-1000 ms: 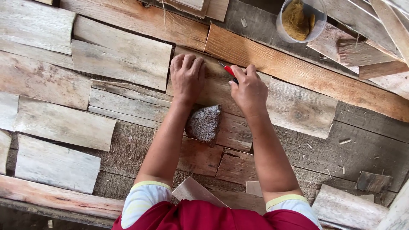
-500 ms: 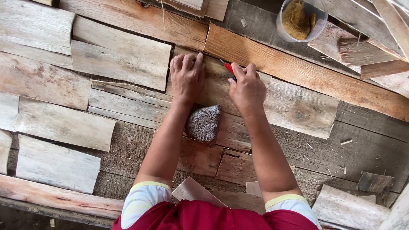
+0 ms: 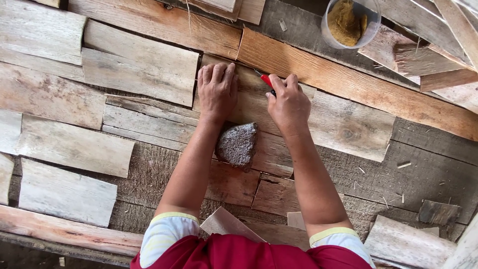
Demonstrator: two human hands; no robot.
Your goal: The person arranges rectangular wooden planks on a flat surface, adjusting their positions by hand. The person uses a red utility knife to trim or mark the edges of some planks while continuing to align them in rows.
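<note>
Nearest you: red cloth at your lap, white sleeves [image 3: 164, 234] with pale yellow cuffs. A thin, smooth wedge [image 3: 226, 224] of pale wood pokes out between your forearms at the bottom edge.

Between the forearms, a stone [image 3: 237, 144]: grey, pitted, coarse-grained, roughly triangular, lying on the shingles just below your wrists. It lies just beside your left forearm; contact unclear.

Your left hand [image 3: 217, 92] lies flat, palm down, fingers together, pressing on a shingle [image 3: 249, 99] of weathered wood. It grasps nothing.

Your right hand [image 3: 289, 105] is clenched around a knife [image 3: 267, 80]: red handle, short metal tip showing past your thumb. The tip points up and left and sits at the shingle's upper edge, just where it meets the plank [image 3: 358, 84]. The two hands are near each other, not touching.

The plank is long, orange-brown, with fine straight grain, running down to the right. The boards [image 3: 139, 69] to your left are grey, rough-split, rectangular, overlapping in rows. One to your right has a dark knot [image 3: 348, 133].

The dark wood [image 3: 428, 174] at right is fibrous, littered with pale splinters and chips.

Farthest: a clear plastic cup [image 3: 326, 30], round, standing at the top, with a tan, fibrous wad inside. More split boards [image 3: 423, 55] are stacked at an angle beside it.
</note>
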